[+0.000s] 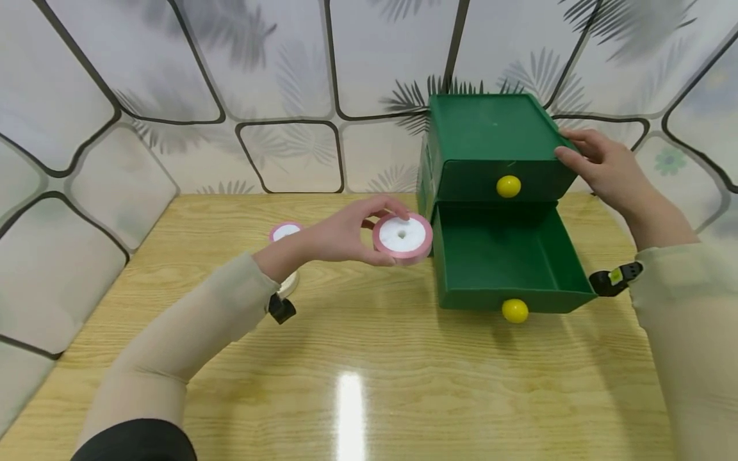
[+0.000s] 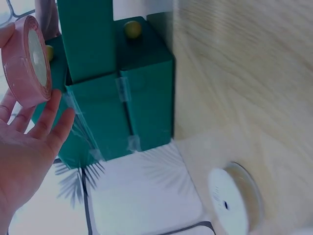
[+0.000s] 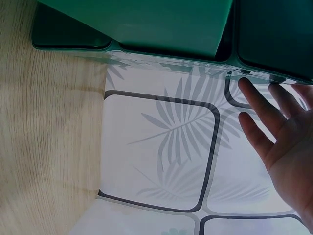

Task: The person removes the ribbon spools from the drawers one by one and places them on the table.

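A roll of pink ribbon [image 1: 401, 235] with a white core is pinched between the thumb and fingers of my left hand [image 1: 346, 232], just left of the green drawer unit [image 1: 490, 125]. In the left wrist view the ribbon roll [image 2: 27, 63] is tilted on edge, its core facing the drawers. A lower drawer [image 1: 496, 256] with a yellow knob is pulled out, and its visible floor is bare. My right hand [image 1: 605, 163] touches the unit's upper right edge. Its fingers [image 3: 261, 103] look extended in the right wrist view, with the fingertips at the unit's side.
Behind my left wrist, another pink-edged roll [image 1: 285, 230] and a pale roll [image 1: 288, 285] are partly hidden on the wooden table [image 1: 288, 384]. A white spool [image 2: 227, 203] shows in the left wrist view. A patterned covering [image 1: 288, 153] stands behind the table.
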A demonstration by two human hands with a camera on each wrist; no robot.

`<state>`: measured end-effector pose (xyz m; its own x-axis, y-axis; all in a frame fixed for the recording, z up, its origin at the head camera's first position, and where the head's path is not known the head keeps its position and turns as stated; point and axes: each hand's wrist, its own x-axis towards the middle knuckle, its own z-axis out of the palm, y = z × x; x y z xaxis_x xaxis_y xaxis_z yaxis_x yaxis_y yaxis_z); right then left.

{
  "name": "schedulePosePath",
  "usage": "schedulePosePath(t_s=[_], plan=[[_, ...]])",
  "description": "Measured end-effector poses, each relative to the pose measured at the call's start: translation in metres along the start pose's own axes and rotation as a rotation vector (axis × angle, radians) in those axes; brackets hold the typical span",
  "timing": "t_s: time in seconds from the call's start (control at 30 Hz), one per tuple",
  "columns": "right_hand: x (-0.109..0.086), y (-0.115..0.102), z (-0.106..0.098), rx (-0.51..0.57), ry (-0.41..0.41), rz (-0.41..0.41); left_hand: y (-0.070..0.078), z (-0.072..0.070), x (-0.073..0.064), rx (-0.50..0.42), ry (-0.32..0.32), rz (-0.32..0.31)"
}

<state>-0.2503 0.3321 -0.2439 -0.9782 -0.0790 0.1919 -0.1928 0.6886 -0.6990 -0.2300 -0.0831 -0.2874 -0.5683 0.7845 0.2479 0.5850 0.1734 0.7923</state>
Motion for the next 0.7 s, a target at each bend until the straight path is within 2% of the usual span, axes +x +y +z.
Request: schedulePosePath(t_s=[0.23,0.43,0.7], plan=[[0.001,0.0,-0.001,-0.013,-0.001,0.002,-0.006,-0.003,-0.027,0.008,0.041,-0.035],[0.001,0.001,-0.002,-0.01,0.0,0.004,-0.015,-0.004,-0.044,0.041,0.071,-0.061],[0.001,-0.001,0.0,-0.014,-0.002,0.0,-0.029,-0.006,-0.068,0.064,0.118,-0.138]])
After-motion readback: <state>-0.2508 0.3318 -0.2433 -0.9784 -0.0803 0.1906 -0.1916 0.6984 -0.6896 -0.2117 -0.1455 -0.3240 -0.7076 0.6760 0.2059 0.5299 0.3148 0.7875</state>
